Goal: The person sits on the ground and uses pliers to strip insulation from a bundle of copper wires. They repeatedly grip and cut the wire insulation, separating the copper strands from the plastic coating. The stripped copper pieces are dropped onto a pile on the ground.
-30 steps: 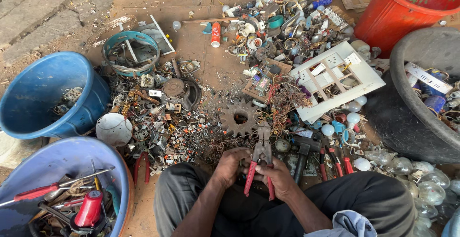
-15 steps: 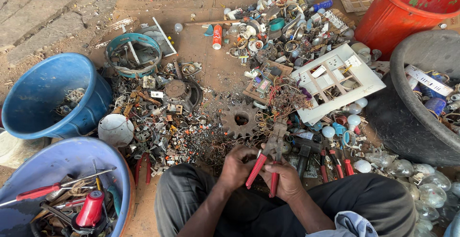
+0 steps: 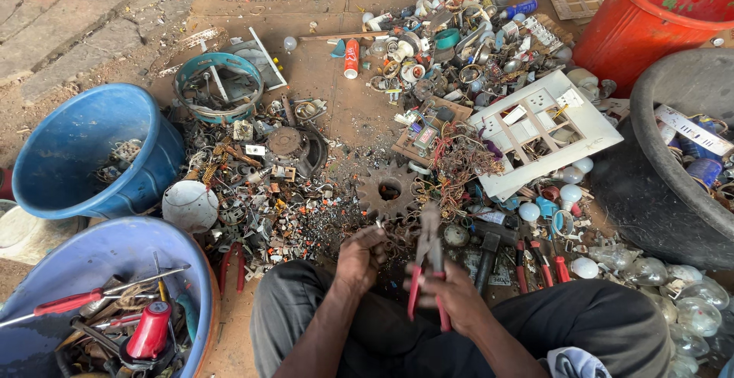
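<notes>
Pliers (image 3: 428, 271) in right hand (image 3: 457, 295)

Both forearms reach forward between my knees. My left hand (image 3: 362, 254) is curled, fingers pinched loosely at the tips. My right hand (image 3: 453, 295) is fisted in a tight grip, knuckles up, wrist bent slightly inward.
</notes>
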